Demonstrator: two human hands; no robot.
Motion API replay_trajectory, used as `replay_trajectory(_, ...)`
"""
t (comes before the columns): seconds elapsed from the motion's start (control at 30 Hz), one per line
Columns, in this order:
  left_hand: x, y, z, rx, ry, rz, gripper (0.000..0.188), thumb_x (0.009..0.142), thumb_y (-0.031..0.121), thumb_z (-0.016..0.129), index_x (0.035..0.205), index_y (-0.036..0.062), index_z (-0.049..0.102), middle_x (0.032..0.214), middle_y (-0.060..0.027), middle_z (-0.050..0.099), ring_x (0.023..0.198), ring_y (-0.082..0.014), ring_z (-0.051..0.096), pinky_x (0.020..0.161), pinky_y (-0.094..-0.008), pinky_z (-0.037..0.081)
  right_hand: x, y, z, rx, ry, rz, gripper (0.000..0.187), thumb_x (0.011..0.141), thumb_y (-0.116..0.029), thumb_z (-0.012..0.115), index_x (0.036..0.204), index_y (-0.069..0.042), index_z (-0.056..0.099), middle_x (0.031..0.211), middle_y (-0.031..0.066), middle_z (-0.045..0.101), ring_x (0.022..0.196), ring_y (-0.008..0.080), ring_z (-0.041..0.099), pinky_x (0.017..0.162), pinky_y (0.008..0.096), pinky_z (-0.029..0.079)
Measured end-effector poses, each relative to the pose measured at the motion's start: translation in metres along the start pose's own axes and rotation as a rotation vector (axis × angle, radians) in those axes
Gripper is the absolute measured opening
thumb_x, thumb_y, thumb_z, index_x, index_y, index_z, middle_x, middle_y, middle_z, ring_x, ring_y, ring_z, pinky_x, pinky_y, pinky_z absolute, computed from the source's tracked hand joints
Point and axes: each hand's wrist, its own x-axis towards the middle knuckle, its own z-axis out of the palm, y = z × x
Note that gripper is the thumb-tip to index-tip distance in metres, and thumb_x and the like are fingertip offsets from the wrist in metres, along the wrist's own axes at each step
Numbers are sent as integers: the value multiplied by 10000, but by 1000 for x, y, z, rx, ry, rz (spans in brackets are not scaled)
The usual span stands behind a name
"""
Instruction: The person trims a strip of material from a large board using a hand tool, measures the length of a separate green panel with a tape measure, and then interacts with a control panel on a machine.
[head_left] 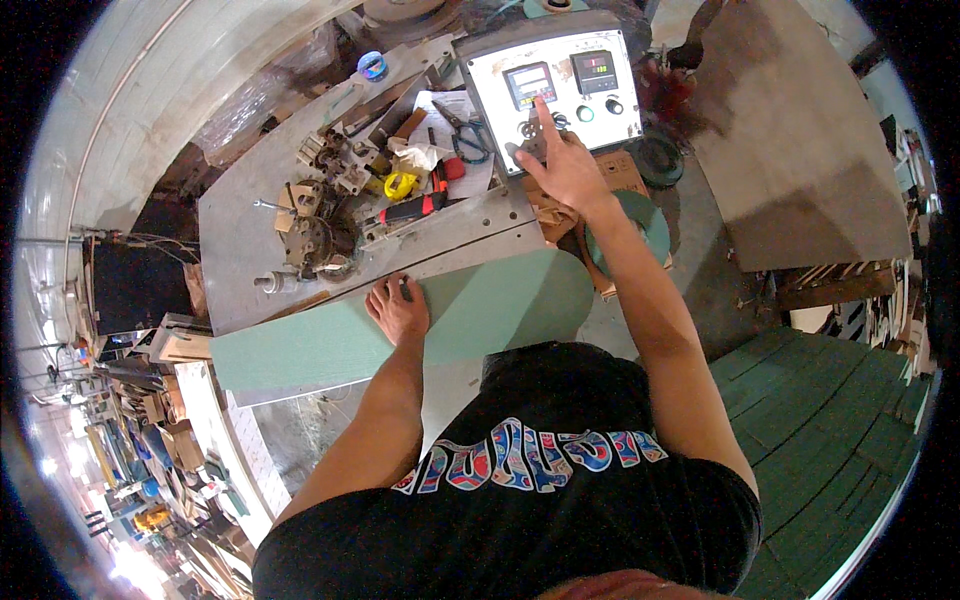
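Note:
My right hand (pixel 563 165) reaches to a white control panel (pixel 552 93) with its index finger stretched out. The fingertip is at the lower edge of the left digital display (pixel 530 84), over its buttons. The thumb sticks out to the left, and nothing shows in this hand. A long pale-green board (pixel 480 305) with a rounded right end lies in front of me. My left hand (pixel 399 312) rests on it near the far edge, fingers curled. A small dark thing (pixel 405 290) shows between thumb and fingers; its kind cannot be made out.
A metal machine table (pixel 250 240) carries a cutter-like assembly (pixel 318 237), red-black pliers (pixel 412 208), scissors (pixel 465 138) and a yellow tape measure (pixel 400 185). A cardboard box (pixel 618 175) sits below the panel. Stacked dark-green boards (pixel 815 430) lie at right, below a large brown sheet (pixel 790 130).

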Motion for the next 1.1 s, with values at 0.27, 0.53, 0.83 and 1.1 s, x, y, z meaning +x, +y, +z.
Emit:
replay_trajectory(0.27,0,-2,4,28,61,24,267,980,359,644,1189,198,679,1282,-71,629,1300,-283,541,1233,-504,299,0,-1,-4,57,-29,23,950,1005,-503,672,1723,-212,122,1148,348,695,1099,552,666,982,574,534)
replay_trajectory(0.53,-1,0,-1,17,50,30,265,982,357,640,1190,199,679,1283,-58,628,1303,-277,537,1237,-500,293,1,-4,-5,51,-24,30,982,1020,-504,656,1719,-139,72,1156,353,695,1109,550,667,998,575,528)
replay_trajectory(0.83,0,0,0,-7,18,14,271,975,347,646,1195,193,682,1285,-61,616,1312,-283,526,1239,-504,285,3,-1,-2,65,-4,63,1037,1021,-529,650,1711,-78,21,1090,346,686,1051,541,669,958,574,534)
replay_trajectory(1.1,0,1,0,-15,29,0,270,970,354,646,1181,192,688,1281,-61,617,1302,-291,529,1241,-507,282,2,-10,-17,104,-65,99,1021,1019,-509,654,1705,-59,47,1257,401,651,1165,587,641,1022,586,518)
